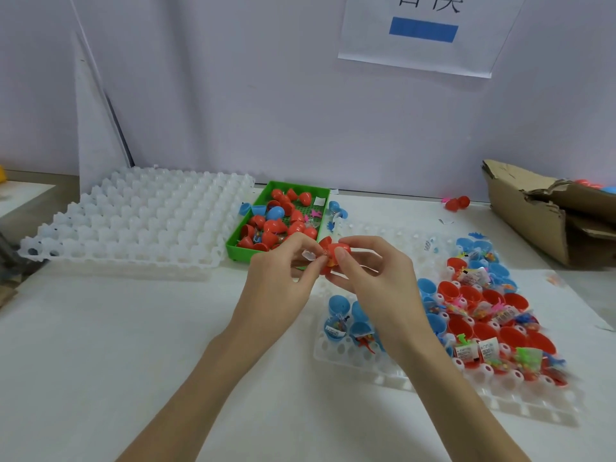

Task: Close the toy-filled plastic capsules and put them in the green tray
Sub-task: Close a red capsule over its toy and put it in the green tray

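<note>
While both hands met above the table (140, 345), the red capsule (335, 256) sat between them at mid-frame, just at five o'clock of the green tray (233, 250). The left hand (283, 271) had its grip pinched on the small toy packet (310, 255) at the capsule's mouth; the right hand (370, 275) had its grip clamped round the shell. To do it well, the packet probably needed tucking fully inside before the halves were pressed shut, so nothing caught in the seam.

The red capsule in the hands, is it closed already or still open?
Still open. The red capsule shows a gap between its halves, with a clear packet sticking out; left hand and right hand both pinch it.
</note>
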